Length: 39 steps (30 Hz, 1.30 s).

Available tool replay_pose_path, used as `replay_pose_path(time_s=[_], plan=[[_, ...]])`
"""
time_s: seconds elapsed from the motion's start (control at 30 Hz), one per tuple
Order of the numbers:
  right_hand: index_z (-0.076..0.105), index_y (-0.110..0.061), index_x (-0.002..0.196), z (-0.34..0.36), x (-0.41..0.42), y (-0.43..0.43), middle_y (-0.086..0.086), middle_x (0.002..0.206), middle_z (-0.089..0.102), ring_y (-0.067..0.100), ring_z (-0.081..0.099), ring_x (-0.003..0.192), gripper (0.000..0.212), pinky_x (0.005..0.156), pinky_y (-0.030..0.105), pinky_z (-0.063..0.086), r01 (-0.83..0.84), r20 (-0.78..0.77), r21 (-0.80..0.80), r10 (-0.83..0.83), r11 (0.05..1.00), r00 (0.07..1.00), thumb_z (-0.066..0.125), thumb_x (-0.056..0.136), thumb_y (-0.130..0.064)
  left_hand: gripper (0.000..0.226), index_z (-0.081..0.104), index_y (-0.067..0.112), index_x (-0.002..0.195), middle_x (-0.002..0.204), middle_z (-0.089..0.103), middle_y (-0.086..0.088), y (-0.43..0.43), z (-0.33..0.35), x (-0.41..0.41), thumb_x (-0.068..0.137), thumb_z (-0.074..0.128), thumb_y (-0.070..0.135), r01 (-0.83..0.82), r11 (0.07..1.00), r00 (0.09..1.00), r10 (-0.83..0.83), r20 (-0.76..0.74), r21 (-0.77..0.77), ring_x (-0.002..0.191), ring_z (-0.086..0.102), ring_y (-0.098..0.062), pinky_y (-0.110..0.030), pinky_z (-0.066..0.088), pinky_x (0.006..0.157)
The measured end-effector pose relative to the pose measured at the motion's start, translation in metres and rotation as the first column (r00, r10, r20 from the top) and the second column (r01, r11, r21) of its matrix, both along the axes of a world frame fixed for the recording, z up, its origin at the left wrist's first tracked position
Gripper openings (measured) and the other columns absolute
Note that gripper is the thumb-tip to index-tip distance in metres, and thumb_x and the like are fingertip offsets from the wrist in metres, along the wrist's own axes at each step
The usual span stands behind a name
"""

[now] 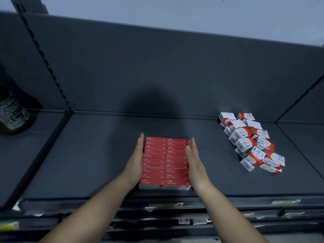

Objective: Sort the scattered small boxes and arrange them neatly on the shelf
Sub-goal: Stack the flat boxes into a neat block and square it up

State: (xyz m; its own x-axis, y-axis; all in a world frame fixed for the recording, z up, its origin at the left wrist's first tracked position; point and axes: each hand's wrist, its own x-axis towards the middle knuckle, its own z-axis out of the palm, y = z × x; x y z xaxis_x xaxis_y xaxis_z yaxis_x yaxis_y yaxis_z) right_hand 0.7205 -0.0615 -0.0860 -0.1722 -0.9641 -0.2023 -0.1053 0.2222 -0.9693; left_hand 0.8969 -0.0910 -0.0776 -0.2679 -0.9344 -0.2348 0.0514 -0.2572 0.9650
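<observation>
Staple boxes squared in two rows near shelf front edge.
Left grip and right grip flat, fingers straight, pressing the block's sides; paper clip boxes piled at right.

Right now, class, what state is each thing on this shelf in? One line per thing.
red boxes: squared up in a two-column block, lying flat.
white-and-red boxes: jumbled heap at the right, many tilted.
left hand: open, fingers straight, flat against the block's left side.
right hand: open, fingers straight, flat against the block's right side.
bottle: standing in the left bay, partly out of view.
</observation>
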Motion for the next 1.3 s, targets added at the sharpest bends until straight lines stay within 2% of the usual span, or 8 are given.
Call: replay_pose_path(time_s=[0.2,0.37,0.6,0.73,0.93,1.1,1.2,1.3], plan=[[0.007,-0.028,0.156,0.009,0.005,0.0,-0.027,0.14,0.021,-0.011,0.024,0.125,0.057,0.065,-0.014,0.023,-0.018,0.022,0.031,0.017,0.999,1.0,0.03,0.105,-0.039,0.037,0.048,0.046,0.096,0.065,0.065,0.035,0.004,0.008,-0.007,0.102,0.011,0.049,-0.073,0.996,0.996,0.075,-0.046,0.047,0.068,0.062,0.018,-0.002,0.046,0.055],[0.009,-0.026,0.156,0.016,0.007,0.002,-0.03,0.128,0.027,-0.034,0.038,0.089,0.058,0.063,-0.012,0.028,-0.046,0.013,0.042,0.045,0.998,0.999,0.034,0.105,-0.037,0.039,0.051,0.043,0.089,0.064,0.066,0.032,0.006,0.01,-0.007,0.101,0.015,0.052,-0.076,0.994,0.996,0.079,-0.043,0.075,0.065,0.064,0.015,-0.005,0.046,0.052],[0.011,-0.03,0.156,0.016,0.008,0.0,-0.022,0.139,0.032,-0.009,0.038,0.115,0.059,0.065,-0.011,0.03,-0.042,0.017,0.055,0.041,0.998,0.999,0.036,0.103,-0.041,0.029,0.044,0.05,0.109,0.072,0.066,0.036,0.002,0.0,-0.002,0.1,0.017,0.055,-0.107,0.991,0.992,0.112,-0.057,0.084,0.072,0.064,0.016,-0.005,0.047,0.054],[0.014,-0.029,0.156,0.016,0.007,0.0,-0.023,0.134,0.033,-0.018,0.04,0.099,0.058,0.064,-0.01,0.031,-0.048,0.014,0.059,0.047,0.997,0.999,0.037,0.104,-0.039,0.032,0.047,0.048,0.098,0.066,0.066,0.034,0.005,0.002,-0.004,0.101,0.016,0.051,-0.11,0.992,0.994,0.111,-0.012,0.065,0.067,0.064,0.016,-0.005,0.046,0.053],[0.012,-0.032,0.156,0.014,0.007,0.001,-0.026,0.135,0.033,-0.025,0.04,0.096,0.059,0.064,-0.01,0.031,-0.067,0.003,0.068,0.067,0.995,0.998,0.037,0.103,-0.041,0.048,0.028,0.042,0.147,0.099,0.061,0.021,0.004,-0.001,-0.006,0.101,0.02,0.053,-0.15,0.987,0.988,0.151,-0.019,0.051,0.072,0.064,0.016,-0.005,0.047,0.054],[0.011,-0.032,0.156,0.015,0.006,0.003,-0.036,0.122,0.032,-0.032,0.035,0.087,0.059,0.064,-0.011,0.03,-0.078,-0.01,0.063,0.078,0.995,0.997,0.036,0.103,-0.041,0.039,0.032,0.046,0.138,0.095,0.06,0.021,0.008,0.003,-0.006,0.102,0.018,0.051,-0.157,0.987,0.987,0.156,0.037,0.023,0.067,0.062,0.018,-0.003,0.045,0.051],[0.014,-0.032,0.156,0.015,0.003,0.003,-0.033,0.138,0.03,-0.026,0.038,0.104,0.059,0.069,-0.012,0.027,-0.076,-0.018,0.062,0.077,0.995,0.997,0.036,0.103,-0.044,0.037,0.041,0.048,0.129,0.109,0.065,0.027,0.006,0.003,-0.001,0.1,0.019,0.055,-0.156,0.987,0.987,0.155,0.033,0.025,0.081,0.06,0.02,-0.002,0.044,0.07],[0.015,-0.033,0.155,0.013,0.0,0.004,-0.023,0.155,0.023,-0.013,0.027,0.129,0.06,0.09,-0.002,0.023,-0.041,-0.006,0.049,0.042,0.998,0.999,0.033,0.101,-0.05,0.067,0.024,0.03,0.152,0.156,0.03,0.013,0.003,0.0,0.008,0.094,0.022,0.063,-0.164,0.986,0.984,0.166,-0.059,0.038,0.128,0.041,0.008,-0.021,0.028,0.11]])
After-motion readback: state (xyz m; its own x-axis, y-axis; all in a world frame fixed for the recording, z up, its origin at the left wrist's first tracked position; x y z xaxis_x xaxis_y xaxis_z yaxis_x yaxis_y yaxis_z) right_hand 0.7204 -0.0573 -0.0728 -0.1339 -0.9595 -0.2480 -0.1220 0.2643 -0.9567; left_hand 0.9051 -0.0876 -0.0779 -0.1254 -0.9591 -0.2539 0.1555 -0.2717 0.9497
